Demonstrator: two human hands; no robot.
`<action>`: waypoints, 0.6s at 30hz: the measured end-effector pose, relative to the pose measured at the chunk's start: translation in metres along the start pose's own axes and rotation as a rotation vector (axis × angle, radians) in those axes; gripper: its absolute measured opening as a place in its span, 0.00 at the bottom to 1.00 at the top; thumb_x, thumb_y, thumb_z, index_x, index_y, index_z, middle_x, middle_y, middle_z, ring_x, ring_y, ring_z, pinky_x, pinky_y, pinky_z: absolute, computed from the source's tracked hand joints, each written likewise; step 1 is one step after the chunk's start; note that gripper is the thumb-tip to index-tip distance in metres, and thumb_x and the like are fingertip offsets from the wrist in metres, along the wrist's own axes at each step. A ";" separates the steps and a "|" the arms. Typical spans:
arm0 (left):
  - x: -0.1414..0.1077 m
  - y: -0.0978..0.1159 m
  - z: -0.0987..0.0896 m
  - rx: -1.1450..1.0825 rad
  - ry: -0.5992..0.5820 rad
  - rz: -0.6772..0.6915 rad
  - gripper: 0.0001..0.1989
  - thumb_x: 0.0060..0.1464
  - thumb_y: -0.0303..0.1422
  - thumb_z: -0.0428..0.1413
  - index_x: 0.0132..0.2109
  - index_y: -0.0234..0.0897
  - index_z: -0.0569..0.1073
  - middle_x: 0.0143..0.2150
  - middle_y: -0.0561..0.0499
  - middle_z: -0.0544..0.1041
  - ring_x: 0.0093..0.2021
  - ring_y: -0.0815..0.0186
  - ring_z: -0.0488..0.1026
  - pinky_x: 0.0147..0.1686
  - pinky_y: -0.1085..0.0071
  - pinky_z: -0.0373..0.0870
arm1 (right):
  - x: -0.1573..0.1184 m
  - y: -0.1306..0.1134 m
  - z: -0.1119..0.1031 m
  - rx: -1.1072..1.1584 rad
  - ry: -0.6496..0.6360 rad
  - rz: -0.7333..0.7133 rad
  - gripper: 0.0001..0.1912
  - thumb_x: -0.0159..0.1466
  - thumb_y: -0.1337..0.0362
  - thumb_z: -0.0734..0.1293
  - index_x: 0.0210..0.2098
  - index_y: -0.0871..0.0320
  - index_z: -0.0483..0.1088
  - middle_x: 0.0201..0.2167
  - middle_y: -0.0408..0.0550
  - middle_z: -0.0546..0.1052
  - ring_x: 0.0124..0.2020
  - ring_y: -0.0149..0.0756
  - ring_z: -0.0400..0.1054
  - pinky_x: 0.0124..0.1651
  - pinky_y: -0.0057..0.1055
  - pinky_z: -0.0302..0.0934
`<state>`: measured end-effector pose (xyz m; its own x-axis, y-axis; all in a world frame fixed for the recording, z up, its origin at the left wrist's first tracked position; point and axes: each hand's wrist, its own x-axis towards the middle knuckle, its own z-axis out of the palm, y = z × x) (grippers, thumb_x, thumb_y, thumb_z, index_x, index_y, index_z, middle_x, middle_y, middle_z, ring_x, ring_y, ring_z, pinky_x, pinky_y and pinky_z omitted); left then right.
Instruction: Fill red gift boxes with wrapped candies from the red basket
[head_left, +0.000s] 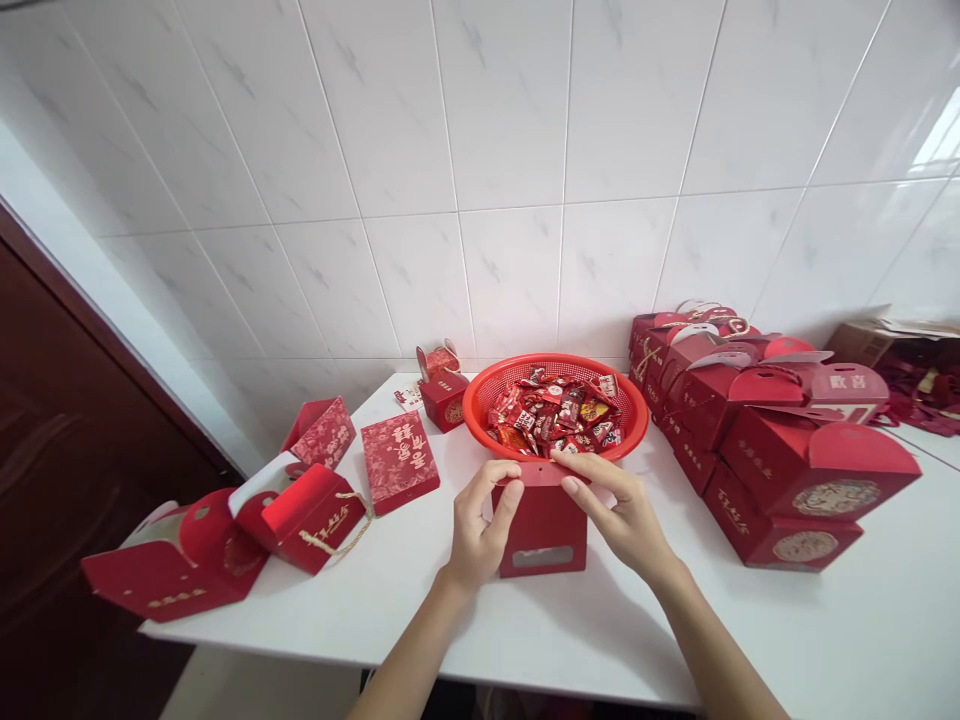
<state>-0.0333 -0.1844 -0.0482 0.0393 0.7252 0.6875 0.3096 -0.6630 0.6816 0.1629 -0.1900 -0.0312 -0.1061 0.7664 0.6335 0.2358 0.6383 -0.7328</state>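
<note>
A red gift box [546, 520] stands upright on the table right in front of me, with a small clear window low on its near face. My left hand [478, 525] pinches the top edge at its left corner between thumb and fingers. On the opposite corner, my right hand [622, 505] has its thumb and fingers on the same top flap. A small hole shows in the flap between them. Just behind the box is a red plastic basket [472, 405] of wrapped candies [559, 408]; its front rim is partly hidden by my hands.
Stacked red gift boxes [795, 470] fill the right side. To the left lie a flat patterned box [397, 460], a rope-handled box [315, 520] and an open box [180, 570]. A small box [444, 400] sits by the tiled wall [510, 270]. A cardboard carton [862, 345] is far right.
</note>
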 end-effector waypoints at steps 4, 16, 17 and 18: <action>-0.005 -0.002 0.003 0.007 0.022 -0.019 0.08 0.65 0.37 0.54 0.44 0.39 0.74 0.40 0.49 0.80 0.41 0.63 0.78 0.44 0.67 0.75 | -0.004 0.002 0.007 -0.026 0.037 0.031 0.16 0.69 0.58 0.67 0.54 0.49 0.77 0.53 0.49 0.80 0.54 0.45 0.75 0.58 0.42 0.69; -0.018 -0.008 -0.002 -0.343 -0.113 -0.375 0.25 0.63 0.50 0.55 0.56 0.36 0.75 0.54 0.42 0.79 0.53 0.55 0.77 0.51 0.63 0.75 | -0.023 -0.017 0.007 0.039 0.111 0.118 0.11 0.68 0.55 0.67 0.37 0.55 0.76 0.32 0.46 0.80 0.34 0.37 0.73 0.37 0.29 0.69; -0.018 -0.009 -0.005 -0.368 -0.163 -0.377 0.26 0.65 0.51 0.51 0.52 0.34 0.78 0.52 0.41 0.81 0.52 0.54 0.77 0.51 0.63 0.74 | -0.031 -0.021 0.002 0.011 0.135 0.107 0.10 0.68 0.56 0.68 0.37 0.55 0.76 0.32 0.46 0.80 0.33 0.37 0.73 0.37 0.29 0.69; -0.018 -0.010 -0.007 -0.378 -0.205 -0.369 0.28 0.66 0.52 0.47 0.47 0.33 0.80 0.48 0.40 0.82 0.50 0.54 0.78 0.52 0.62 0.74 | -0.040 -0.026 -0.006 -0.022 0.160 0.096 0.09 0.67 0.56 0.68 0.37 0.55 0.77 0.32 0.46 0.80 0.33 0.37 0.74 0.37 0.29 0.69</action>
<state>-0.0437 -0.1918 -0.0653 0.1882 0.9177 0.3499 -0.0226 -0.3522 0.9357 0.1666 -0.2374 -0.0362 0.0729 0.8014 0.5937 0.2587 0.5597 -0.7873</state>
